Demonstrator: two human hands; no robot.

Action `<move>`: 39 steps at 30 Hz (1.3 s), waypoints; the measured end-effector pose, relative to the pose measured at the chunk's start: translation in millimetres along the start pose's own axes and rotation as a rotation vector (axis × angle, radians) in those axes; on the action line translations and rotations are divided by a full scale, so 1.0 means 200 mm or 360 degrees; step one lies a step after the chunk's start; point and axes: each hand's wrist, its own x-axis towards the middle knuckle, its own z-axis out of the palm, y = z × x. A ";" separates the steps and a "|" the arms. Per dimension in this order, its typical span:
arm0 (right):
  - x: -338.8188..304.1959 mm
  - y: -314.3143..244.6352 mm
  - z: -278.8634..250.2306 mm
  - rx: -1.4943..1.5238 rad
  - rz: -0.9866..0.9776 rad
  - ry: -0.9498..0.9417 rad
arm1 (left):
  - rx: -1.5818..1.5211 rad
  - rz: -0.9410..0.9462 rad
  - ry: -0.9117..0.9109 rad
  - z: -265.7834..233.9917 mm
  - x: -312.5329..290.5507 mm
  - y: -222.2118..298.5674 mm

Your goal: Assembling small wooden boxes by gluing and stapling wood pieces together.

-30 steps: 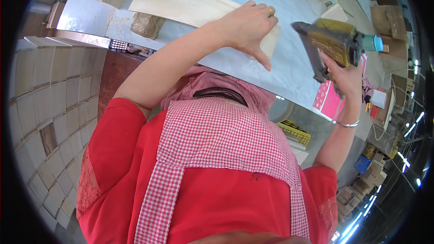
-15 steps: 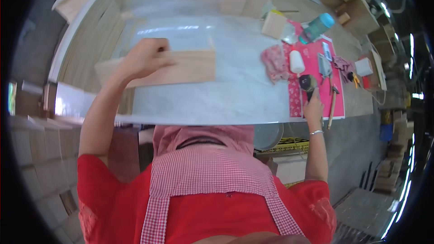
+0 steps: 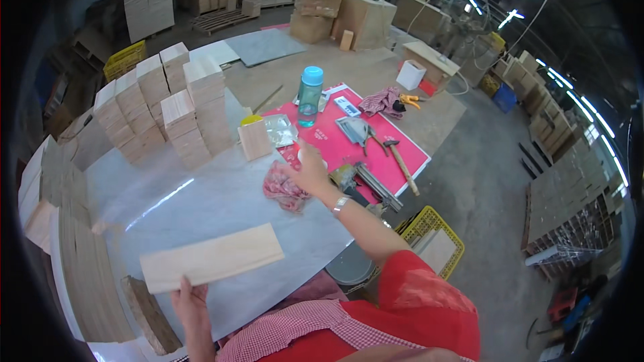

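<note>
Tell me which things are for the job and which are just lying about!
Seem part of the job:
- wooden board, held by the left hand
- white bottle, partly hidden by the right hand

Probably just lying about, untouched:
- blue bottle
- hammer
- striped cloth
- white box

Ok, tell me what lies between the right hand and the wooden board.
In the head view, a crumpled pink cloth lies there, close by the right hand, then bare pale tabletop up to the wooden board.
</note>
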 end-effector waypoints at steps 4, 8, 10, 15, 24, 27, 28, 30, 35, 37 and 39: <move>0.26 -0.10 0.35 -0.0057 0.0266 -0.0027 | -0.0093 -0.0028 0.0188 -0.11 -0.07 -0.19; 0.37 -0.21 0.51 -0.0140 0.0521 0.0027 | -0.0134 -0.0038 0.0409 -0.21 -0.11 -0.24; 0.38 -0.25 0.54 -0.0106 0.0672 -0.0021 | -0.0110 -0.0062 0.0431 -0.26 -0.10 -0.26; 0.39 -0.24 0.57 -0.0142 0.0728 -0.0195 | -0.0051 -0.0185 0.0481 -0.26 -0.11 -0.27; 0.30 -0.26 0.55 0.0147 0.0594 -0.0059 | 0.0344 -0.0457 -0.0188 -0.52 -0.13 -0.32; 0.13 -0.38 0.47 0.0671 0.0340 -0.0125 | 0.0234 -0.0272 -0.0286 -0.44 -0.16 -0.26; 0.05 -0.44 0.42 0.0834 0.0300 -0.0228 | 0.0176 -0.0180 -0.0325 -0.39 -0.18 -0.22; -0.13 -0.58 0.33 0.1131 0.0064 -0.0372 | 0.0330 -0.0015 -0.0411 -0.22 -0.20 -0.09; -0.51 -0.84 0.15 0.1581 -0.0144 -0.0876 | 0.0883 0.0589 -0.0432 0.18 -0.14 0.06; -0.61 -0.91 0.10 0.1915 -0.0203 -0.0981 | 0.0764 0.0591 -0.0439 0.21 -0.06 0.02; -0.69 -0.95 0.07 0.2050 -0.0167 -0.0998 | 0.0659 0.0471 -0.0533 0.27 -0.07 0.01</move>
